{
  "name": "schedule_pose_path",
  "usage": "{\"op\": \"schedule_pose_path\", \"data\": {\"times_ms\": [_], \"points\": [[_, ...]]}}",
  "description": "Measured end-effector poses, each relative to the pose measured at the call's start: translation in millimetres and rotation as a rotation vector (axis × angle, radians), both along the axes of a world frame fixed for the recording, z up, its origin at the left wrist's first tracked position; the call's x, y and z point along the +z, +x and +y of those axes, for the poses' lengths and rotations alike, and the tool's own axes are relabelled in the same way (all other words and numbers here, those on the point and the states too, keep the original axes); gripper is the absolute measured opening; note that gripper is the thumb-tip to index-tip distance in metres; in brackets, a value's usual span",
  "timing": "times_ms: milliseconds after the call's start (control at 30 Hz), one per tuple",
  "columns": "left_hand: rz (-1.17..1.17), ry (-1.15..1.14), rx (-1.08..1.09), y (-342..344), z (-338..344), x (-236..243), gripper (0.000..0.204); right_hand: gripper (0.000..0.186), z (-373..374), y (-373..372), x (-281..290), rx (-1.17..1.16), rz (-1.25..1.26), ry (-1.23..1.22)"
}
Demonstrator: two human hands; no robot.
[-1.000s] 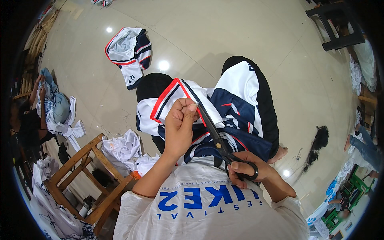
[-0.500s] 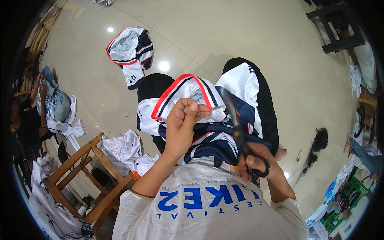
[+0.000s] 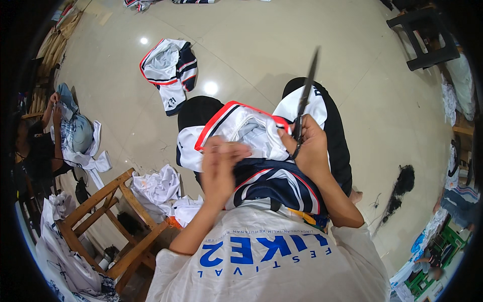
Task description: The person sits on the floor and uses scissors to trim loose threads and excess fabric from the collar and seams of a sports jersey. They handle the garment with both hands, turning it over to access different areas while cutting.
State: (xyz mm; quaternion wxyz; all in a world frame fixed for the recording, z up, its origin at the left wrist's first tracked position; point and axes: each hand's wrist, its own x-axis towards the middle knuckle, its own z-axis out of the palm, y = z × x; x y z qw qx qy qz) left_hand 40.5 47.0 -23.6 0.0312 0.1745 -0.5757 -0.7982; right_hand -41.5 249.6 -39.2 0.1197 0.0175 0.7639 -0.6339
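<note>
At mid-frame, a white garment [image 3: 265, 150] with red-and-navy trim [image 3: 213, 124] lies across my lap behind my black-clad knees [image 3: 200, 111], presumably so my legs support it. My right hand [image 3: 313, 151] grasps black scissors [image 3: 306, 93], tips upward, probably clear of the cloth, thumb near its edge. My left hand [image 3: 217, 163] is blurred; I cannot tell whether it grips.

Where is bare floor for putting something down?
Bare floor lies between the striped garment ahead and the black stool; also from stool to black fuzz. Crowded: around the scissors and lap garment; left, by wooden frame and white cloth.
</note>
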Motion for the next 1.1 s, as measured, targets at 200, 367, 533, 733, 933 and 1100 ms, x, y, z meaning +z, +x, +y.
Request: {"op": "schedule_pose_path", "data": {"times_ms": [200, 367, 533, 733, 933, 1100], "points": [[-0.274, -0.815, 0.537, 88.0, -205.1, -55.2, 0.03, 0.024, 17.5, -9.4, 13.4, -0.211, -0.217, -0.277], [-0.702, -1.266, 0.164, 130.7, -265.4, -65.1, 0.032, 0.022, 14.5, -10.7, 11.7, -0.218, -0.347, -0.531], [0.004, -1.029, 0.183, 11.7, -116.0, 27.5, 0.023, 0.022, 7.3, -8.0, 22.8, -0.162, -0.369, -0.528], [0.11, -0.561, -0.213, -35.2, 8.7, 42.2, 0.031, 0.019, 3.1, -1.9, 33.7, -0.133, -0.386, -0.547], [0.008, -0.187, -0.218, -42.3, 30.8, 8.0, 0.019, 0.017, 11.1, 2.4, 19.0, -0.133, -0.371, -0.565], [-0.106, 0.048, -0.164, -43.8, 29.0, -5.2, 0.019, 0.016, 8.2, -0.7, 25.5, -0.137, -0.409, -0.638]]}}
